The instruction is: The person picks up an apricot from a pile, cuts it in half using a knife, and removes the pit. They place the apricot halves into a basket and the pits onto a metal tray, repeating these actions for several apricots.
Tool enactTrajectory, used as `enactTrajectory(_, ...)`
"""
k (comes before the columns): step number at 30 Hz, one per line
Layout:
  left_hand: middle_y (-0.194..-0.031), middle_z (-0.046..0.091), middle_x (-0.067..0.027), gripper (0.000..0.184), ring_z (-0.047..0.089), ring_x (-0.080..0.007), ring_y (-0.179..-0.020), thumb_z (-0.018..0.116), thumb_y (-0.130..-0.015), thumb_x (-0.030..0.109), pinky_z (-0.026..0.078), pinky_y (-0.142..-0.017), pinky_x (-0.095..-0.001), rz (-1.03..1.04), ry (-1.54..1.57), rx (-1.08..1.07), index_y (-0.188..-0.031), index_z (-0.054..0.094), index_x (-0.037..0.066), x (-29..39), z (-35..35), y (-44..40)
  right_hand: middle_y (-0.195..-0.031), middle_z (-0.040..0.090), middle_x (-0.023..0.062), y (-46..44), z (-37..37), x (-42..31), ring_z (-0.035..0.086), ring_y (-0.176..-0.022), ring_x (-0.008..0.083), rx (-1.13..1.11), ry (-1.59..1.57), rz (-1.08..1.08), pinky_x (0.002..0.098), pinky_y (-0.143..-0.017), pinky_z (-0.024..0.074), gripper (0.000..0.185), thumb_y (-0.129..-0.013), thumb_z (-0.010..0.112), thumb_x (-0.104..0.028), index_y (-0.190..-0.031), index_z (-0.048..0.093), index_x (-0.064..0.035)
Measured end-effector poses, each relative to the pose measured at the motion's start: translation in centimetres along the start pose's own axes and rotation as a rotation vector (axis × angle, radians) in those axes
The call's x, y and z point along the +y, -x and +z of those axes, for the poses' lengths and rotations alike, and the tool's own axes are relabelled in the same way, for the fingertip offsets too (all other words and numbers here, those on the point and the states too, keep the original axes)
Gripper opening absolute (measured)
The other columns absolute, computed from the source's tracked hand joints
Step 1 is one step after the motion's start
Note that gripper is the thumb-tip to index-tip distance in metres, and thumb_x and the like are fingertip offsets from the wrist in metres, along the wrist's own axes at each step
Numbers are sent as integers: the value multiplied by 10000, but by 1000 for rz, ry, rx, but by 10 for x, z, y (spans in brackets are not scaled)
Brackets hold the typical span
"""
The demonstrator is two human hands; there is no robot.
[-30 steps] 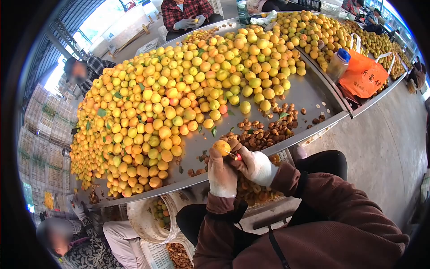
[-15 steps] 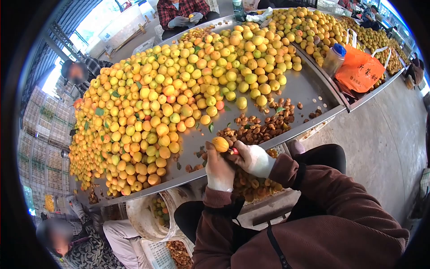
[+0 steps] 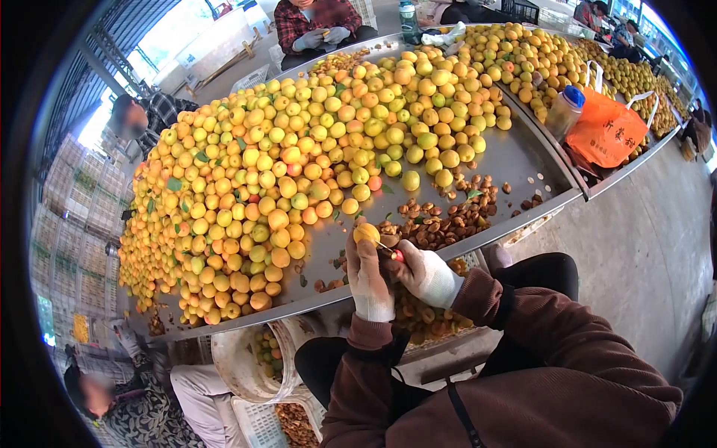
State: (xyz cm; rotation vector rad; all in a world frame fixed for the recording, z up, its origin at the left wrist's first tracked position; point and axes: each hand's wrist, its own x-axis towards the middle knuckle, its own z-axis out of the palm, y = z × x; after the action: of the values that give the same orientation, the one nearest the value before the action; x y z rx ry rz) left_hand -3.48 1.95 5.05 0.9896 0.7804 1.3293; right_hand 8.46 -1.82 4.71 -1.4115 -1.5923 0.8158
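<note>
Between the gloved fingers of my left hand [image 3: 367, 280] is a yellow-orange apricot [image 3: 367, 234], held up just over the table's front edge. My right hand [image 3: 427, 275], in a white glove, grips a small knife [image 3: 396, 255] with a red handle. Its thin blade reaches to the apricot's lower right side; whether it has cut in, I cannot tell. Behind both hands, brown apricot pits [image 3: 448, 224] lie scattered on the metal table [image 3: 515, 164]. A large heap of whole apricots [image 3: 254, 179] covers much of that table.
Under the table edge stands a crate of apricot pieces [image 3: 426, 317], with a white bucket [image 3: 239, 366] to the left. An orange bag [image 3: 609, 134] and a blue-lidded jar [image 3: 565, 112] rest at the right. Co-workers sit around the table, one wearing a red plaid shirt [image 3: 287, 26].
The knife has tilted, and its blade now shows between my right hand and the apricot. My left fingers have straightened upward around the fruit. The view has shifted slightly.
</note>
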Motion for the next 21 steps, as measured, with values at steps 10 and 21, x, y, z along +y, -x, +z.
enactTrajectory(10,-961,641,-67,609,591,-141,-877,366,-990,580,487,-763,-282,-253,95,26,-1036,603,21,-1,-3,-3,-827,657,219,-2,7,5,632,-765,436,10,82,-14,486,-623,514,471,-949,534,-335,-1318,416,-67)
enactTrajectory(21,-937,620,-80,662,597,-164,-808,293,-985,621,484,-711,-272,-211,86,62,-985,584,27,14,-1,0,-807,637,232,-9,7,-4,633,-760,434,-35,195,-55,495,-612,509,407,-889,594,-235,-1195,433,-20)
